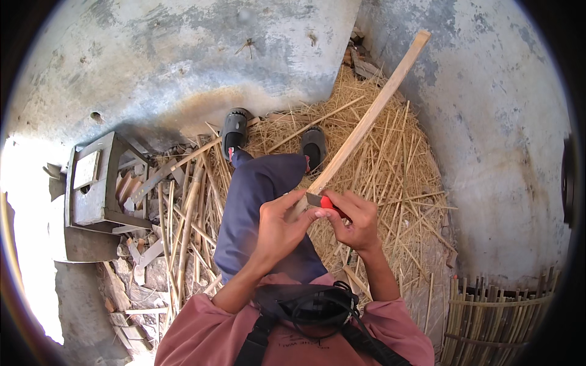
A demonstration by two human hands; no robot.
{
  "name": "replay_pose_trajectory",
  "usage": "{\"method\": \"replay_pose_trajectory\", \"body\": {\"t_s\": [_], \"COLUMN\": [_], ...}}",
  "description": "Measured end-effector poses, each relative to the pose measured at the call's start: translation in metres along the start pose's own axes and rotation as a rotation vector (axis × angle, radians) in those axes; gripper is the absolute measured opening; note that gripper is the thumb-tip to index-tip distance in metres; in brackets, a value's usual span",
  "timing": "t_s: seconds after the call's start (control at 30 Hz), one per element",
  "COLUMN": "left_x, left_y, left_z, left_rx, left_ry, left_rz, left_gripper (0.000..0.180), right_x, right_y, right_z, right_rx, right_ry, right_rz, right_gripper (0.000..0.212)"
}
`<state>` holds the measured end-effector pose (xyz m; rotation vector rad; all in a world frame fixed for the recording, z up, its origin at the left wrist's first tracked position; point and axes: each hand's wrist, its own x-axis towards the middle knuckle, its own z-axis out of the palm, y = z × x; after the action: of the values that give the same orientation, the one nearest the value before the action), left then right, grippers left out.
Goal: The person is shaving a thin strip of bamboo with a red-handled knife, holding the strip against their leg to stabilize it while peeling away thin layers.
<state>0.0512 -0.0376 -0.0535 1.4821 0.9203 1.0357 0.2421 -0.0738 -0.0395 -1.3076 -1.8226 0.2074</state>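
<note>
My left hand [279, 222] is closed round the near end of a long, pale bamboo slat [372, 113]. The slat slants up and away to the right, its far end raised in front of the wall. In my right hand [359, 221] is a red and black utility knife [328, 202]. Its short grey blade lies across the slat near the held end, pointing left. My left thumb reaches over toward the knife, so both hands nearly meet there. The fingers partly hide the knife's handle and the slat's near end.
Straw and thin bamboo shavings [390, 177] cover the floor. Left of my legs lie bamboo poles [190, 213] beside a weathered wooden box frame [94, 183]. A woven bamboo basket [494, 320] stands at the lower right. Stained walls [494, 122] close in ahead and right.
</note>
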Motion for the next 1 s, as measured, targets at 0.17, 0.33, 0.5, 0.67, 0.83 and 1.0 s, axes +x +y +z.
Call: {"method": "replay_pose_trajectory", "body": {"t_s": [0.17,0.33,0.5,0.67,0.83,1.0], "left_x": [0.001,0.000,-0.001,-0.001,0.000,-0.005], "left_y": [0.003,-0.001,-0.010,-0.004,0.008,0.017], "left_z": [0.003,0.006,0.008,0.008,0.007,0.004], "left_rx": [-0.059,-0.182,-0.101,-0.038,0.086,0.207], "left_ry": [0.007,0.000,0.038,0.063,0.129,0.090], "left_rz": [-0.061,-0.111,-0.126,-0.106,0.012,0.002], "left_gripper": [0.025,0.025,0.027,0.029,0.029,0.027], "right_x": [-0.004,-0.003,-0.002,0.004,0.007,0.010], "right_y": [0.001,-0.002,0.000,-0.003,-0.001,0.021], "right_z": [0.007,0.011,0.014,0.013,0.010,0.014], "right_rx": [-0.050,-0.069,-0.100,-0.081,-0.099,-0.049], "right_ry": [0.066,0.097,0.126,0.144,0.099,0.273], "right_rz": [0.009,0.018,0.027,0.011,0.000,-0.103], "right_gripper": [0.030,0.031,0.032,0.034,0.034,0.027]}}
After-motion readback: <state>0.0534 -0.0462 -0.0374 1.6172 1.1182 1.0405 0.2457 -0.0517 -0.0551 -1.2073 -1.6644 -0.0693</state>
